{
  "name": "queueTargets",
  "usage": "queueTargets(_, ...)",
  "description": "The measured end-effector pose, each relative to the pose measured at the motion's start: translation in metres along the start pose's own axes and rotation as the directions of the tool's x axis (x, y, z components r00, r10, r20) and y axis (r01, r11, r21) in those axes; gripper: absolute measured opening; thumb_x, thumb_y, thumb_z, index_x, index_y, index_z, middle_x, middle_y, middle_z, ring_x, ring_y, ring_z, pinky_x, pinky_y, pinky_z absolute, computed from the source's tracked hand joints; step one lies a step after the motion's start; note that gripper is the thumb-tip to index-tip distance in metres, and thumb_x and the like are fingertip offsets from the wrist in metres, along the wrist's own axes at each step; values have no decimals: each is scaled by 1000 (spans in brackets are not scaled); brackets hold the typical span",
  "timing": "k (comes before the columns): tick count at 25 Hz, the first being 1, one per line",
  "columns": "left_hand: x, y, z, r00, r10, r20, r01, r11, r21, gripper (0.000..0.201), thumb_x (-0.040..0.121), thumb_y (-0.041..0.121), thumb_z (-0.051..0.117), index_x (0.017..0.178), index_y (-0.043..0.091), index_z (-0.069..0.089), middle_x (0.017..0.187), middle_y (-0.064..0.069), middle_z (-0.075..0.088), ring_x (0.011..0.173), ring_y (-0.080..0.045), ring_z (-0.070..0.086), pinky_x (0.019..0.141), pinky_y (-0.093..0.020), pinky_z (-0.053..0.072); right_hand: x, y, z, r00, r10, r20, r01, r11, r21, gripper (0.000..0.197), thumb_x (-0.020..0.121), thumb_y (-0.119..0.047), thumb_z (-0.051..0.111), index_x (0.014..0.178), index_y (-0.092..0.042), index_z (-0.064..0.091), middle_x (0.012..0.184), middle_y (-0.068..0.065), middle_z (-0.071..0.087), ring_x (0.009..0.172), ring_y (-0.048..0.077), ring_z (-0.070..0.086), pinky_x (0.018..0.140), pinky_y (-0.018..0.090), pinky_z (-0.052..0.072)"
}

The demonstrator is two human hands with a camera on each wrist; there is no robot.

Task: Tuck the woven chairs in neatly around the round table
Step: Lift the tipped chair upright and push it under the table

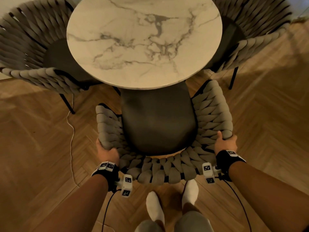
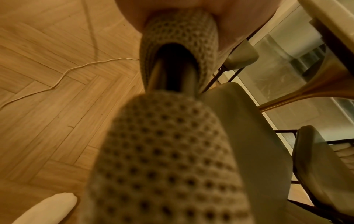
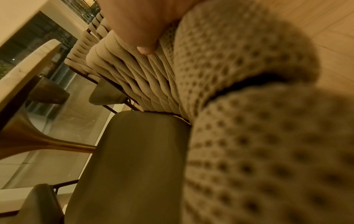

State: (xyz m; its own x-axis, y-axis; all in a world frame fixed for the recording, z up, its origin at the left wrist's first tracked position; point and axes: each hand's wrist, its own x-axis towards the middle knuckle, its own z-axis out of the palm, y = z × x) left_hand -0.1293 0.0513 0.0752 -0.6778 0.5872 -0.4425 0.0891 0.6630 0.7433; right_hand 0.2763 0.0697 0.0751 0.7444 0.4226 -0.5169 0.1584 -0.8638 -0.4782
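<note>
A round marble-topped table (image 1: 143,41) stands at the top of the head view. In front of me is a woven grey chair (image 1: 167,169) with a dark seat (image 1: 158,121) whose front edge reaches under the tabletop. My left hand (image 1: 106,150) grips the left side of its woven back rim, and my right hand (image 1: 225,143) grips the right side. In the left wrist view the palm (image 2: 191,4) wraps a woven strand (image 2: 180,34). In the right wrist view the thumb (image 3: 141,27) presses on the woven band (image 3: 239,63).
Two more woven chairs stand at the table, one at the left (image 1: 31,47) and one at the right (image 1: 254,30), both partly under the top. A thin white cord (image 1: 71,139) runs across the wooden floor on the left. My feet in white socks (image 1: 189,192) stand behind the chair.
</note>
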Motion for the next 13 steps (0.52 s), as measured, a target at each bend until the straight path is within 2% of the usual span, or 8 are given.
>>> queueTargets(4, 2, -2, -1, 1000, -8, 17, 8, 1000, 13, 73, 87, 1, 55, 150, 29, 33, 132, -15, 61, 120, -37, 58, 93, -38, 45, 4, 4, -1, 999, 21, 36, -24, 998, 60, 61, 93, -53, 56, 139, -17, 37, 128, 25, 58, 110, 49, 58, 85, 55, 47)
queueTargets(8, 4, -1, -3, 999, -18, 41, 17, 999, 40, 74, 88, 3, 55, 152, 29, 28, 136, -14, 59, 122, -37, 57, 92, -35, 42, 1, 1, -3, 999, 19, 49, -27, 985, 172, 62, 92, -51, 59, 139, -17, 38, 130, 22, 58, 114, 45, 57, 89, 50, 45)
queueTargets(10, 3, -6, -6, 998, -28, 50, 27, 999, 21, 76, 89, 7, 59, 154, 25, 23, 138, -16, 56, 124, -39, 55, 97, -39, 43, -6, 9, -3, 999, -7, 32, 0, 977, 214, 63, 92, -50, 58, 141, -17, 37, 130, 21, 58, 114, 44, 58, 89, 47, 45)
queueTargets(13, -7, -15, -3, 994, -110, -17, 108, 991, -81, 82, 93, 24, 63, 156, 22, 12, 145, -20, 50, 127, -40, 53, 107, -50, 42, -21, 26, 2, 999, -40, -20, 44, 965, 260, 62, 94, -42, 58, 147, -20, 33, 133, 19, 59, 115, 42, 59, 89, 43, 46)
